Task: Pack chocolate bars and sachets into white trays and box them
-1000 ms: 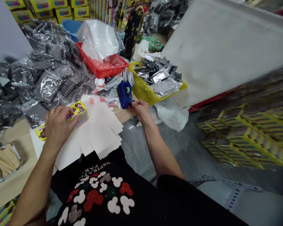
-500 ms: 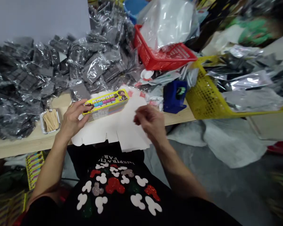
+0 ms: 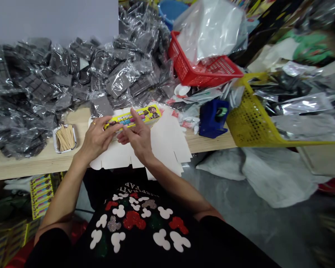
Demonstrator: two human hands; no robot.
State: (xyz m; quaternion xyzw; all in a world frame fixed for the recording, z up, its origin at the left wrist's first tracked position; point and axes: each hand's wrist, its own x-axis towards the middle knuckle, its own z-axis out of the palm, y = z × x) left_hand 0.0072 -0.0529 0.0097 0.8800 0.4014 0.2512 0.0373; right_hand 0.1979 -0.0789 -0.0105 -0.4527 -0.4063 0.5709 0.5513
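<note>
A long yellow printed box (image 3: 141, 115) lies on a stack of flat white die-cut cards (image 3: 167, 145) at the front of a wooden table (image 3: 39, 163). My left hand (image 3: 96, 137) grips the box's left end with curled fingers. My right hand (image 3: 136, 136) presses against the box's near side, its fingers stretched out along it. A blue tape dispenser (image 3: 213, 117) stands to the right of the box, apart from both hands.
Grey packets in clear plastic (image 3: 58, 78) are heaped across the back of the table. A small tray of wooden sticks (image 3: 64, 137) sits left of my hands. A red basket (image 3: 206, 69) and a yellow basket (image 3: 248, 119) stand at the right. Yellow boxes (image 3: 41, 193) lie under the table.
My right hand left the blue tape dispenser and came across to the yellow box. My left hand turned the box so its long side faces me. The view swung left.
</note>
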